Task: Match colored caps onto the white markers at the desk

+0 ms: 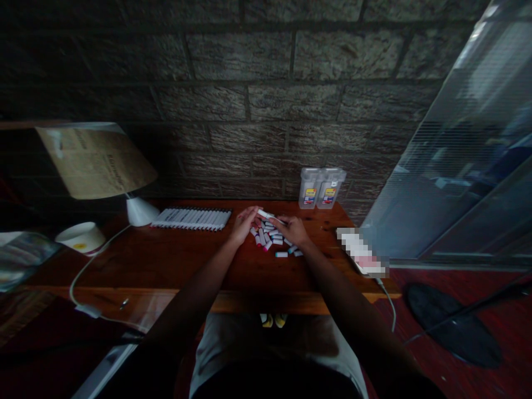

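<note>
My left hand [243, 224] and my right hand [293, 229] meet over a loose pile of white markers [272, 241] with coloured ends on the wooden table [174, 263]. Together they hold one white marker [265, 214] just above the pile, the left hand's fingers closed on its left end. The right hand's fingers curl around the other end. A neat row of several white markers [192, 218] lies to the left of my left hand.
Two clear plastic marker cases [321, 188] stand against the brick wall behind the pile. A lamp [100, 166] with a white base and cable sits at the left, beside a paper cup [81, 237]. A blurred flat object [362, 254] lies at the table's right edge.
</note>
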The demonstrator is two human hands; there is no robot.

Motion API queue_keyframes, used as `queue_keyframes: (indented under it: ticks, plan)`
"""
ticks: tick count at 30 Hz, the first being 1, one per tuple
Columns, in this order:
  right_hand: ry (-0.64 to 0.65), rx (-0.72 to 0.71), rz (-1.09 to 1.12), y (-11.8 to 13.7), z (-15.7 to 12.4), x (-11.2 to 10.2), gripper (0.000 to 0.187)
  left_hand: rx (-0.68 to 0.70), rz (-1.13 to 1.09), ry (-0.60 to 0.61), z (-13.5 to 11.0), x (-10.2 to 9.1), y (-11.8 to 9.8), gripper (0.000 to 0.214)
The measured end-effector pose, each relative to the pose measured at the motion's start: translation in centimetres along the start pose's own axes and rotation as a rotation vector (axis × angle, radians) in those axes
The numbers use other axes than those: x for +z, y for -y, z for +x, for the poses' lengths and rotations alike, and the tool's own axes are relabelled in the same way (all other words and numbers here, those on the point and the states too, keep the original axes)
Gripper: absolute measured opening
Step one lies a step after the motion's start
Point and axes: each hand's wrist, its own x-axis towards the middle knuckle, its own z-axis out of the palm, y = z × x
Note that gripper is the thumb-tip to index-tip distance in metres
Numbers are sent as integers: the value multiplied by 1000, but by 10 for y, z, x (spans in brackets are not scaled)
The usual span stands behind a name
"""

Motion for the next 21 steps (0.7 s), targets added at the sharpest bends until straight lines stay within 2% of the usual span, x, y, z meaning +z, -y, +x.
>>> queue_keyframes:
  ticks: [5,14,21]
  plan:
    - [30,-19,-33,-3,1,0,46,61,52,8,-3,2,-2,37]
    - [44,-50,-92,-3,2,-3,54,55,66,10,0,2,-2,49]
    - [-33,-48,-58,0,-1,4,54,42,40,15,-1,2,-5,46]
